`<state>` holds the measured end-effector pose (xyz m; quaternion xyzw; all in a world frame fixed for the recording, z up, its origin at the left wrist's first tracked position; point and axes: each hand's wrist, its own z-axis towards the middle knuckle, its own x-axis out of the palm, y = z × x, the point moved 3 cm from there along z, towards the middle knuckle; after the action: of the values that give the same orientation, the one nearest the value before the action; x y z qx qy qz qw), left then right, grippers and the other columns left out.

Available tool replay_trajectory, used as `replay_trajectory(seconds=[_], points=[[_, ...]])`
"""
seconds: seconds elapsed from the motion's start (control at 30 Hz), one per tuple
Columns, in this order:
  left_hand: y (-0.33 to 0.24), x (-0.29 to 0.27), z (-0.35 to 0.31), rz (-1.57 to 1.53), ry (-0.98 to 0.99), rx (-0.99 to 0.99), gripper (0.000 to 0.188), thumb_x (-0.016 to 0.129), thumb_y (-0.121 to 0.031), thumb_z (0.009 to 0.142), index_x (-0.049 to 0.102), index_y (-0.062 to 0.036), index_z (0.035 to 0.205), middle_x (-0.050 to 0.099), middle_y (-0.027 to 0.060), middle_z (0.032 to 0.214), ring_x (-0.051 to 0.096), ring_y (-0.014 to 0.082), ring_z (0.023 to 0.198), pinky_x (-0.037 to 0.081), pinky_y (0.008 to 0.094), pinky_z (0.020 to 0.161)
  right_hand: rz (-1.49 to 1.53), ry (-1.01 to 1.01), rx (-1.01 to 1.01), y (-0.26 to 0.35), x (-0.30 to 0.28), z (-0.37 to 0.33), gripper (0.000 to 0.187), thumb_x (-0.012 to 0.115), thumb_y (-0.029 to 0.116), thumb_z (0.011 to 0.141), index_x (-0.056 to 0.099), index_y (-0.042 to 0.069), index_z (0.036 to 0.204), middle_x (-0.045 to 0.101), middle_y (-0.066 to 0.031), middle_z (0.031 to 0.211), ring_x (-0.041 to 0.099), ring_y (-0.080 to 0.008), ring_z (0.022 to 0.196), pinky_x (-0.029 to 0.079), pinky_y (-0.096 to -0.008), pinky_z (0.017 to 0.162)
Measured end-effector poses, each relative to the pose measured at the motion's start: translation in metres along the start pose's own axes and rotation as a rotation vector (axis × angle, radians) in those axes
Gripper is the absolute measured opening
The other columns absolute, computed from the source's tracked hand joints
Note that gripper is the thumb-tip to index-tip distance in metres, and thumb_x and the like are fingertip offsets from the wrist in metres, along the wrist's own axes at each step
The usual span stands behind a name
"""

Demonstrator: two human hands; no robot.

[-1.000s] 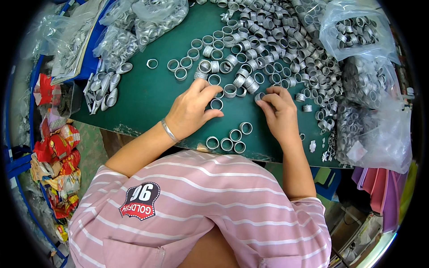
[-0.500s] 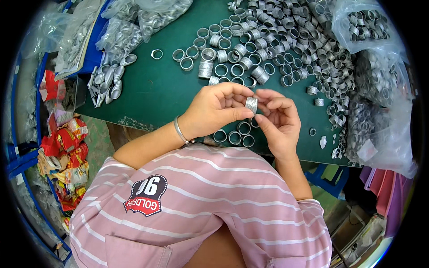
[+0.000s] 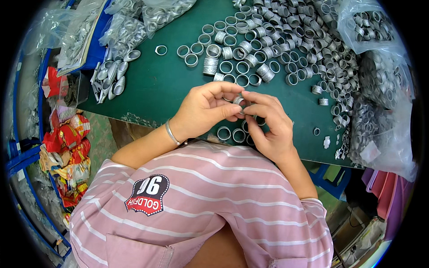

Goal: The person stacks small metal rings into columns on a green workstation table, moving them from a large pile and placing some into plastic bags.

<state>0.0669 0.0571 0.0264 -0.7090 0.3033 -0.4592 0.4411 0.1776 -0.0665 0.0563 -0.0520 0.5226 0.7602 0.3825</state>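
Observation:
My left hand (image 3: pixel 200 108) pinches a silver metal ring (image 3: pixel 239 102) between thumb and fingers, above the front part of the green table. The fingertips of my right hand (image 3: pixel 273 126) close on the same ring from the other side and hide part of it. Its round opening partly shows. Just under my hands, near the table's front edge, lie several plain-looking rings (image 3: pixel 224 133), some covered by my right hand. Beyond my fingers more rings (image 3: pixel 242 68) stand and lie loose, a few stacked into a short column (image 3: pixel 210 66).
A large heap of rings (image 3: pixel 308 42) spreads over the far right of the green table (image 3: pixel 170 85). Bags of metal parts (image 3: pixel 380 80) line the right edge. At left are spiral-grooved metal pieces (image 3: pixel 107 76), a lone ring (image 3: pixel 161 50), and more bags (image 3: pixel 123 33).
The ring has turned from showing its patterned side to showing its opening, and shifted slightly left. My right hand has moved left, its fingers closing over the ring.

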Motion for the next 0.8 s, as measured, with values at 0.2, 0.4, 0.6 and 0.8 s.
replay_trajectory(seconds=[0.2, 0.4, 0.6, 0.8], points=[[-0.008, -0.029, -0.006, -0.154, -0.229, -0.037, 0.023, 0.049, -0.002, 0.088, 0.053, 0.0027, 0.111, 0.062, 0.0166, 0.102, 0.066, 0.0258, 0.088, 0.057, 0.0307, 0.069, -0.077, 0.054, 0.139, -0.02, 0.008, 0.007, 0.016, 0.064, -0.002, 0.074, 0.061, 0.003, 0.089, 0.059, -0.0099, 0.089, 0.059, -0.0271, 0.078, 0.049, -0.0341, 0.065], [-0.008, -0.036, -0.009, -0.25, -0.223, -0.05, 0.015, 0.053, -0.01, 0.088, 0.053, -0.0018, 0.101, 0.06, 0.011, 0.094, 0.061, 0.0165, 0.073, 0.051, 0.0247, 0.055, -0.376, 0.2, 0.076, -0.028, 0.022, 0.009, 0.009, 0.07, 0.008, 0.074, 0.062, 0.004, 0.078, 0.057, -0.0076, 0.082, 0.058, -0.0225, 0.076, 0.047, -0.0314, 0.064], [-0.006, -0.019, -0.009, 0.09, -0.118, -0.259, 0.012, 0.064, -0.011, 0.085, 0.06, -0.0004, 0.088, 0.059, 0.0032, 0.07, 0.054, 0.008, 0.056, 0.043, 0.0192, 0.047, 0.743, 0.078, 0.629, -0.037, 0.016, -0.011, 0.008, 0.064, -0.004, 0.08, 0.059, -0.001, 0.087, 0.06, -0.0104, 0.104, 0.059, -0.0132, 0.089, 0.048, -0.025, 0.08], [-0.007, -0.004, -0.002, 0.194, -0.054, -0.091, 0.009, 0.067, -0.007, 0.082, 0.064, -0.0007, 0.088, 0.059, 0.0026, 0.078, 0.056, 0.0075, 0.061, 0.043, 0.0174, 0.048, 0.835, -0.114, 0.49, -0.024, 0.02, -0.012, 0.023, 0.059, -0.006, 0.083, 0.053, -0.001, 0.105, 0.056, -0.0148, 0.114, 0.057, -0.0164, 0.1, 0.048, -0.0294, 0.086]])
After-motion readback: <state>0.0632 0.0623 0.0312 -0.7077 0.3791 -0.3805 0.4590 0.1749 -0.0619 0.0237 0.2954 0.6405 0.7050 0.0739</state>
